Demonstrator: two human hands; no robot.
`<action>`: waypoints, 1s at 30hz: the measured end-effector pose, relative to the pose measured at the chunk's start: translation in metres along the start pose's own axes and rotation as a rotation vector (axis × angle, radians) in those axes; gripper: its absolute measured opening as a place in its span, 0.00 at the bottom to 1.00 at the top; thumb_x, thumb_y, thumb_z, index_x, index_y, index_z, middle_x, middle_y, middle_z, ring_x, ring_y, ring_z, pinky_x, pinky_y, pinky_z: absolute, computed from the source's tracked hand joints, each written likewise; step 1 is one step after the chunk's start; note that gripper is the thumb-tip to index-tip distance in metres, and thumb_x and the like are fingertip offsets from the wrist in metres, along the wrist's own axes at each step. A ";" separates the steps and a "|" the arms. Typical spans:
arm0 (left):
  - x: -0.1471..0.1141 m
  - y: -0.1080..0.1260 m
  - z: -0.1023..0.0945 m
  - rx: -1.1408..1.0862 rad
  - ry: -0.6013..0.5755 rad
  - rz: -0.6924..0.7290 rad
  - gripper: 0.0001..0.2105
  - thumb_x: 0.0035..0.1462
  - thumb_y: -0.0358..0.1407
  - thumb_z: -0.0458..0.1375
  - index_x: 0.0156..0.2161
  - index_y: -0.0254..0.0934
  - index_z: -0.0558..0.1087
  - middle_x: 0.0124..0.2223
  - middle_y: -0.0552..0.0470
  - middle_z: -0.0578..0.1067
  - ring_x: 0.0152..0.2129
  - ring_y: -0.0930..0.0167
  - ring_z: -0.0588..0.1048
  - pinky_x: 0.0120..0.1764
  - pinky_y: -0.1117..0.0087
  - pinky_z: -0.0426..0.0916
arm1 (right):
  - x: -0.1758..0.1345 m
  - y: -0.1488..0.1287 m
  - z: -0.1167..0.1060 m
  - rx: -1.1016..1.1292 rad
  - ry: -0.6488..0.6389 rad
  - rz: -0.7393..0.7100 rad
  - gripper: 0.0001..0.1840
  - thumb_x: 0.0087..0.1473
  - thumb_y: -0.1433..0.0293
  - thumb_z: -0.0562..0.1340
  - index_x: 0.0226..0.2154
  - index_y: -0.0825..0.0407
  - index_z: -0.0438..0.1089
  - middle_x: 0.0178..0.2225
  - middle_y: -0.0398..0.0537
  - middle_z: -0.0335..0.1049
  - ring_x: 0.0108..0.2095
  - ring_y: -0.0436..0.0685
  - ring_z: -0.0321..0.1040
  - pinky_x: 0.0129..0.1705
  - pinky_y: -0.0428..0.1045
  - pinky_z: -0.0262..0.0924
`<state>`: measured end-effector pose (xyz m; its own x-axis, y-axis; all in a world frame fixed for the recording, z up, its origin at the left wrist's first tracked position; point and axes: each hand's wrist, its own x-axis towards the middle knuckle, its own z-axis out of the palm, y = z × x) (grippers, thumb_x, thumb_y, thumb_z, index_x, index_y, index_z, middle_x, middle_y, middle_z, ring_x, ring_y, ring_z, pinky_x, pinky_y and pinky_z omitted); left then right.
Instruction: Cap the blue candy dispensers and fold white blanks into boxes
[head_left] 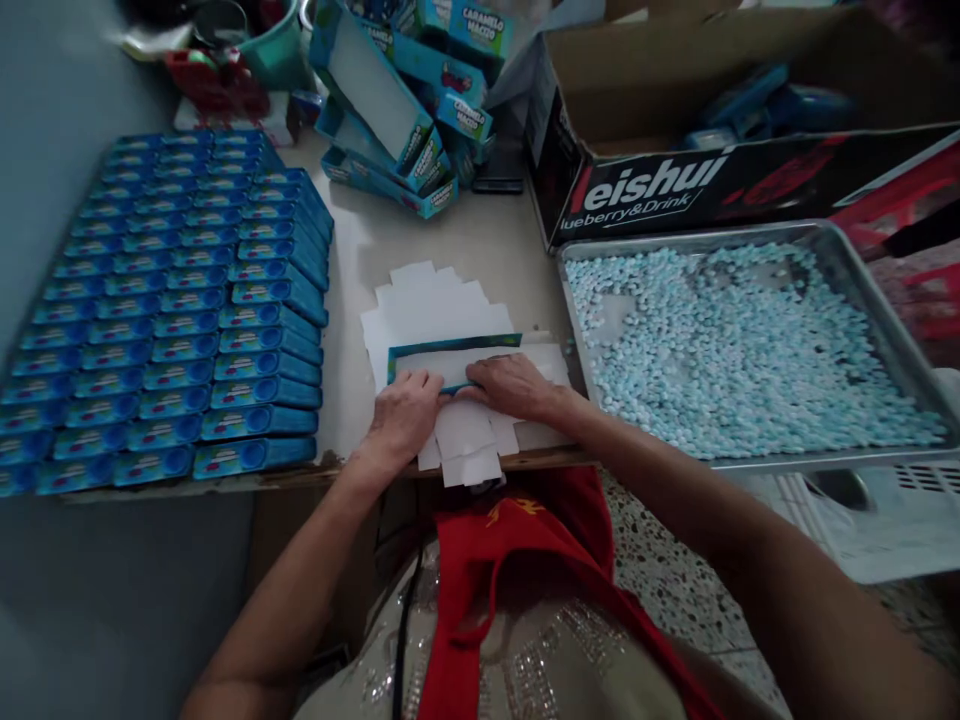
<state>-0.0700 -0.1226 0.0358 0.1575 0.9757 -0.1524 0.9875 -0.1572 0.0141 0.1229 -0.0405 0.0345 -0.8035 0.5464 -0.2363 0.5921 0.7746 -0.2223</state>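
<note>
A cardboard display box [442, 362] with a white inside and blue raised edges lies on flat white carton blanks [431, 305] at the table's front. My left hand [407, 412] grips its near edge at the left, fingers curled over the side. At the right of the same edge my right hand [510, 387] presses, thumb and fingers closed on the cardboard. Both thumbs meet near the middle of that edge. White flaps [469, 450] of the blanks stick out below my hands, over the table edge.
Rows of blue candy packs [180, 300] stand at left. Folded blue "Caramelo Macizo" boxes [397, 120] are heaped at the back. At right, a metal tray [574, 300] holds small pale-blue candies [750, 350], with a large black carton [652, 190] behind it.
</note>
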 end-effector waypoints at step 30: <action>0.068 0.033 -0.002 -0.639 0.306 -0.356 0.15 0.62 0.31 0.62 0.54 0.34 0.75 0.51 0.42 0.79 0.47 0.62 0.78 0.55 0.60 0.72 | -0.024 0.035 0.036 0.438 0.440 -0.089 0.17 0.63 0.80 0.53 0.47 0.52 0.72 0.45 0.55 0.72 0.48 0.60 0.68 0.53 0.55 0.66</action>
<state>-0.0267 -0.0609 0.0279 -0.2649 0.9640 0.0222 0.7789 0.2003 0.5944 0.1649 -0.0379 -0.0016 -0.7458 0.6381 0.1915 0.4174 0.6715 -0.6122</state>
